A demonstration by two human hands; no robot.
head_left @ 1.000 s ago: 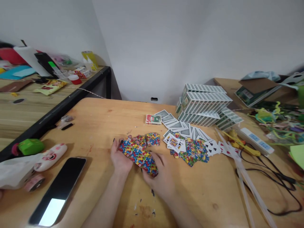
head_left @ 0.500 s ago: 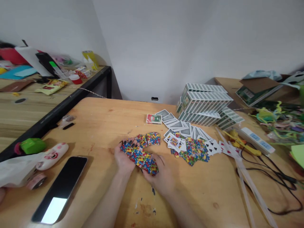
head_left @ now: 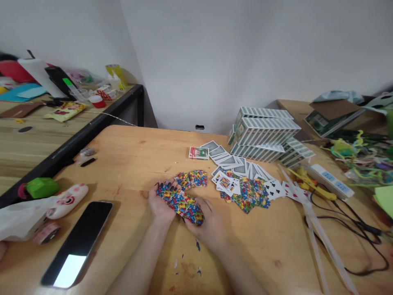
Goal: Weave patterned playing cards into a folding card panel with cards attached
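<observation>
My left hand [head_left: 162,205] holds the upper left end of a fanned bunch of colourful patterned cards [head_left: 181,202], its dark-nailed fingers curled over the edge. At the lower right end, my right hand [head_left: 207,221] grips the same bunch. Just behind it, a few matching cards [head_left: 196,178] lie on the wooden table [head_left: 138,164]. To the right is a spread of colourful cards [head_left: 251,194], with a face card [head_left: 226,183] on top and a club card [head_left: 274,189] beside it. Grey-backed cards [head_left: 229,161] trail behind them.
A red and green card box [head_left: 199,153] lies at the back, left of stacked striped boxes [head_left: 265,131]. A phone [head_left: 78,243] and a white pouch [head_left: 24,217] are on the left. At the right are a power strip [head_left: 333,180], black cables and clear strips [head_left: 319,229].
</observation>
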